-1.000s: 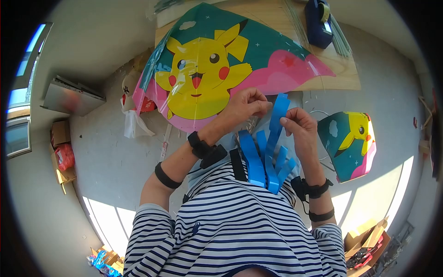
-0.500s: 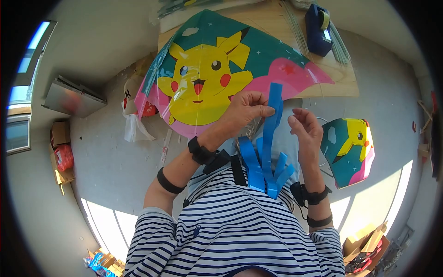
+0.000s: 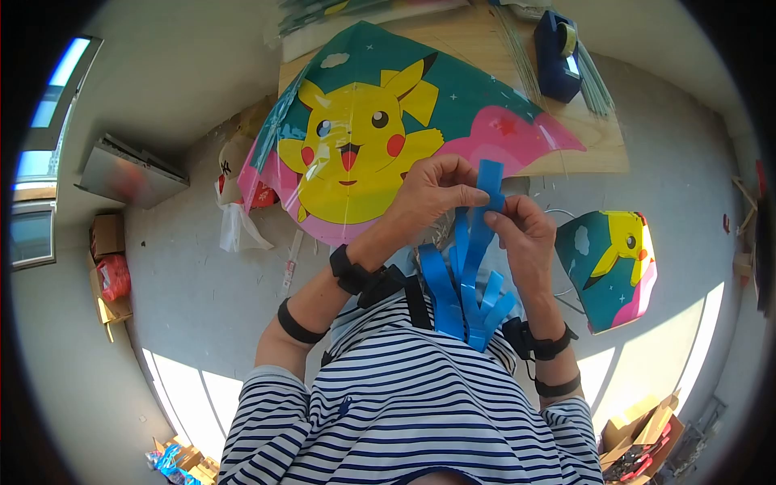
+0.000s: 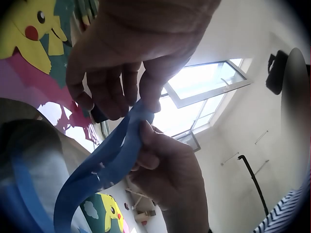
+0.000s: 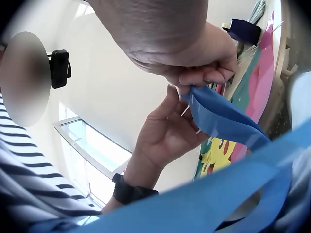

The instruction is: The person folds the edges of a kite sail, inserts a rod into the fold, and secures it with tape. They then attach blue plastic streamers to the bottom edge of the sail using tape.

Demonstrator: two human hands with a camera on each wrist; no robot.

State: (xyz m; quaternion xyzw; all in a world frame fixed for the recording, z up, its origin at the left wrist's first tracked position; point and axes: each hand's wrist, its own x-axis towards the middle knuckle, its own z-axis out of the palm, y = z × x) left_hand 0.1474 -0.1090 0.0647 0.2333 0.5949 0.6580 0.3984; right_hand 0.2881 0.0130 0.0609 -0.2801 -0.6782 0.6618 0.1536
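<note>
A glossy blue plastic strip stands up between the two hands, over the lap. My left hand pinches it near the upper end, thumb on the near side. Just below and to the right, my right hand pinches the same strip between thumb and fingers. In the left wrist view the strip twists and loops downward from both thumbs. The right wrist view shows it doubled under the right fingers. More blue strips lie bunched on the lap.
A kite with a yellow cartoon figure covers much of the wooden table. A tape dispenser and thin rods sit at the back right. Another printed kite piece is to the right. Open cardboard boxes stand at lower right.
The left hand has taken the strip's upper part. The right hand let go and moved right, then came back to pinch it below the left thumb. The strip's top has dropped slightly.
</note>
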